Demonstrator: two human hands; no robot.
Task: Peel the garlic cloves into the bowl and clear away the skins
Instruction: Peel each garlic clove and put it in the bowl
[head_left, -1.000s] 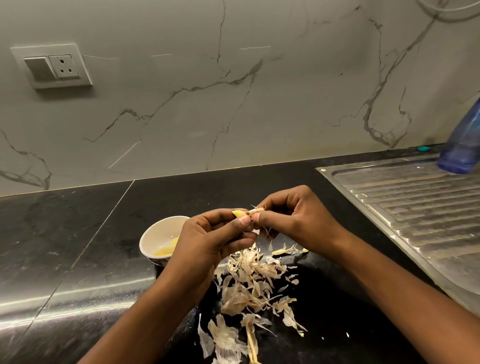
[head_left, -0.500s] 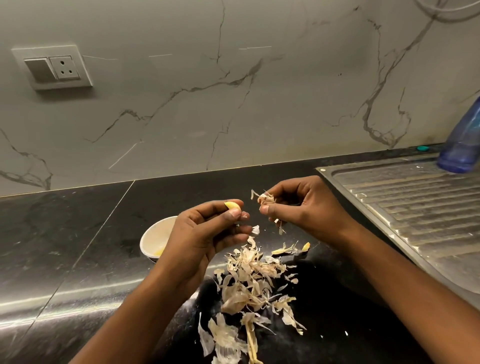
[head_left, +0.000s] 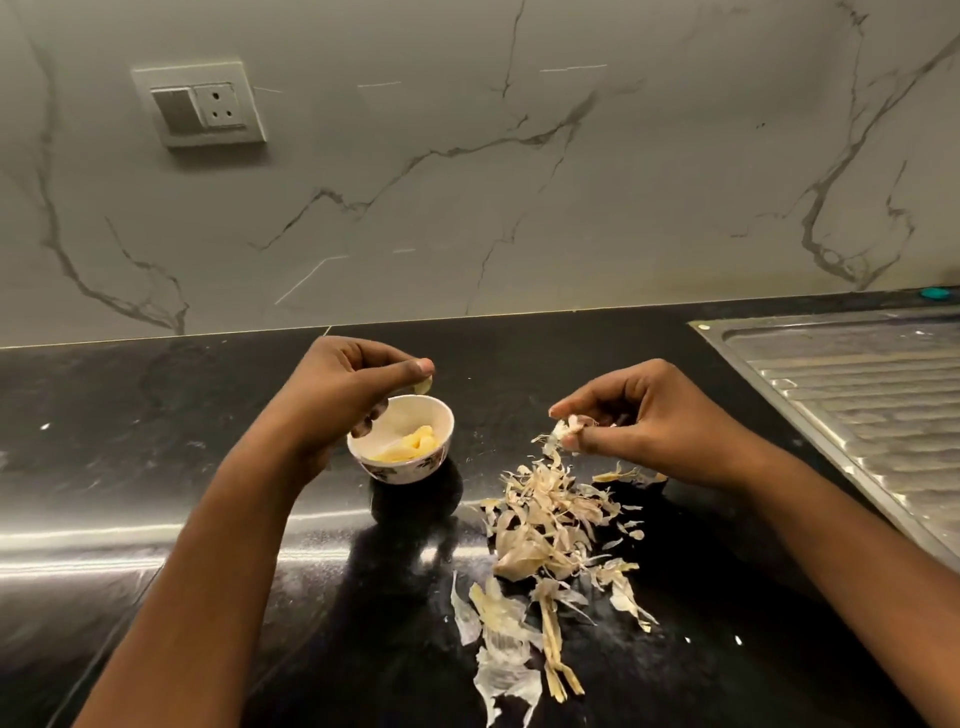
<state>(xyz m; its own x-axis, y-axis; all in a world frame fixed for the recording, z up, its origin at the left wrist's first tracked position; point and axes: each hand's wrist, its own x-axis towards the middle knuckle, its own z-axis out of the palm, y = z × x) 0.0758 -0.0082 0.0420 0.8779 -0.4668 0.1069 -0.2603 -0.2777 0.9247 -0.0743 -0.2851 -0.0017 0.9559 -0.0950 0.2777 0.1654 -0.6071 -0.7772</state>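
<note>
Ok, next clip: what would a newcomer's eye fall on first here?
The pale heap of skins strewn on the black counter, centre-right, stands out most. Just left of it sits a small white bowl with yellow peeled cloves inside, the left hand holding a clove over its far rim. The right hand pinches a skin scrap above the heap.

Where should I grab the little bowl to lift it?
Probably cup the bowl round its outer wall from the near right side: it stands upright, round and small, and the left hand hovers over its far left rim with a clove.
</note>
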